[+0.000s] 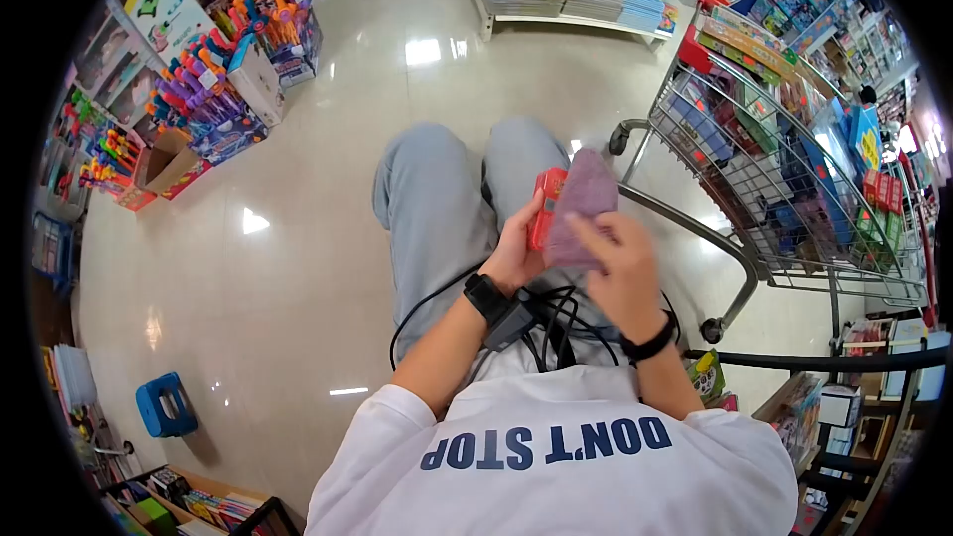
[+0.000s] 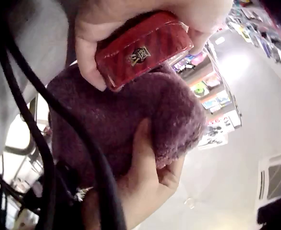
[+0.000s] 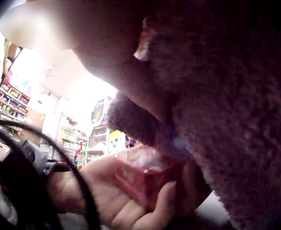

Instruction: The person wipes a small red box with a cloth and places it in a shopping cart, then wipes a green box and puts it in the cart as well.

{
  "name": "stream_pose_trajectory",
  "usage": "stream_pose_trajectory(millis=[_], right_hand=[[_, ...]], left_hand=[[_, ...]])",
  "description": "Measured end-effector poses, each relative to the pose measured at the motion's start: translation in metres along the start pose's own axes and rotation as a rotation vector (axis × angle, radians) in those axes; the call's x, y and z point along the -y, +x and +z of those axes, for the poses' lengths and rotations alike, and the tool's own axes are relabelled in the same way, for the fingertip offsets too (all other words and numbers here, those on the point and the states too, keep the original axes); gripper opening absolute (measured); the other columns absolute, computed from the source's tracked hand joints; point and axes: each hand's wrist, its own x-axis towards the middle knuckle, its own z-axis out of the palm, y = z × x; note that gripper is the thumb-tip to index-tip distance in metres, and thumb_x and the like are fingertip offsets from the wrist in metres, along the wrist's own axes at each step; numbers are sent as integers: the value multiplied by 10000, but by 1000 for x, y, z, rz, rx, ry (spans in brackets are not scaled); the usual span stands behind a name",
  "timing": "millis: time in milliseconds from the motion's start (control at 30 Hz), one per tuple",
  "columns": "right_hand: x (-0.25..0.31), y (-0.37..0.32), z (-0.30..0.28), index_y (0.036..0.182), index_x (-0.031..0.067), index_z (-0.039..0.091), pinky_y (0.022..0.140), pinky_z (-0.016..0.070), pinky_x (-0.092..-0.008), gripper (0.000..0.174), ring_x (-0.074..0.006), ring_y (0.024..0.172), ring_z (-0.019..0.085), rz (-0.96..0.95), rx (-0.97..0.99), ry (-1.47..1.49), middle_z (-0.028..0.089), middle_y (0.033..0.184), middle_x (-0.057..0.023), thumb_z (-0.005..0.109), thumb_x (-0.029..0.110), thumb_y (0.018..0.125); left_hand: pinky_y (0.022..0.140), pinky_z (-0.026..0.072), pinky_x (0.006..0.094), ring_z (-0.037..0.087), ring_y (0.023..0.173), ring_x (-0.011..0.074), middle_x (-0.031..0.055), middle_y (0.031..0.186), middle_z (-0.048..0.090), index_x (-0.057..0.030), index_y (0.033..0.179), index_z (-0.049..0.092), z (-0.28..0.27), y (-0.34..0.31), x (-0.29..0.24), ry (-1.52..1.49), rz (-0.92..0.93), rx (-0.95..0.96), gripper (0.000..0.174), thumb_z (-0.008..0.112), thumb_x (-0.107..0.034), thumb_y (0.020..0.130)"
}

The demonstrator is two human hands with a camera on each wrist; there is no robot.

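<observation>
My left hand grips a small red box over my lap. In the left wrist view the box has a shiny red face with a gold-and-black emblem, and fingers curl around its ends. My right hand holds a fuzzy purple cloth against the box's right side. The left wrist view shows the right thumb pressed on the folded cloth, with fingers behind it. In the right wrist view the cloth fills much of the picture and hides part of the red box.
Black cables lie across my lap by the wrists. A wire shopping cart full of boxed goods stands at the right. Colourful toy displays are at the left, a blue stool at lower left, and a book shelf ahead.
</observation>
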Motion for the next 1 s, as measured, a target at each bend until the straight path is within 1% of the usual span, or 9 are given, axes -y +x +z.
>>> stream_pose_trajectory(millis=[100,233,333,433,633,767,867,967,1000], right_hand=[[4,-5,29,1108,136,645,753,404,-376,559,-269,820,519,-148,63,3,514,893,-77,597,2,567],[-5,5,42,1117,148,642,754,393,-379,560,-267,842,514,-10,-39,-25,505,898,-72,612,10,575],[-19,18,39,1124,144,638,749,392,-379,551,-264,876,510,113,-151,-71,504,923,-75,615,9,591],[-28,18,34,1133,141,632,734,397,-368,561,-262,869,512,69,-166,-176,503,917,-80,611,11,588],[4,5,32,1062,124,664,699,397,-361,518,-250,801,527,-124,63,31,510,866,-64,599,17,560],[-8,11,37,1010,111,683,688,445,-346,472,-264,780,548,9,64,169,525,867,-74,607,-2,558],[-27,23,29,1007,92,679,678,463,-323,436,-272,794,563,163,-92,184,540,881,-89,617,-23,592],[-30,30,15,1016,74,671,672,460,-309,409,-264,800,567,235,-145,189,545,888,-100,620,-35,625],[-33,28,15,1025,68,668,657,451,-297,422,-256,773,563,201,-164,221,544,890,-100,610,-46,623]], left_hand=[[976,413,418,532,1130,232,114,1264,521,-61,1332,406,-8,-5,2,73,51,-16,582,354,-499,952],[955,436,375,537,1127,216,111,1254,529,-72,1351,374,-3,-11,-1,163,33,-109,599,333,-520,954],[939,448,369,548,1117,207,101,1252,534,-75,1347,369,-13,-7,-1,244,-16,-99,587,341,-512,956],[929,455,362,557,1105,198,97,1248,538,-74,1336,378,-18,-8,-1,246,-1,3,578,354,-508,954],[931,454,351,557,1104,193,98,1237,546,-73,1313,411,-10,-15,-6,140,70,-133,563,401,-495,942],[901,473,358,568,1080,198,94,1223,553,-75,1294,435,-8,-17,-9,163,71,-136,531,451,-461,931],[845,501,361,593,1030,202,92,1189,573,-63,1278,447,-8,-19,-8,219,98,-92,515,492,-433,922],[836,502,353,602,1007,193,89,1156,591,-56,1264,456,-8,-22,-9,194,72,-107,508,497,-428,922],[839,501,354,604,1002,197,91,1147,594,-50,1256,461,-8,-22,-9,165,74,-123,500,492,-424,925]])
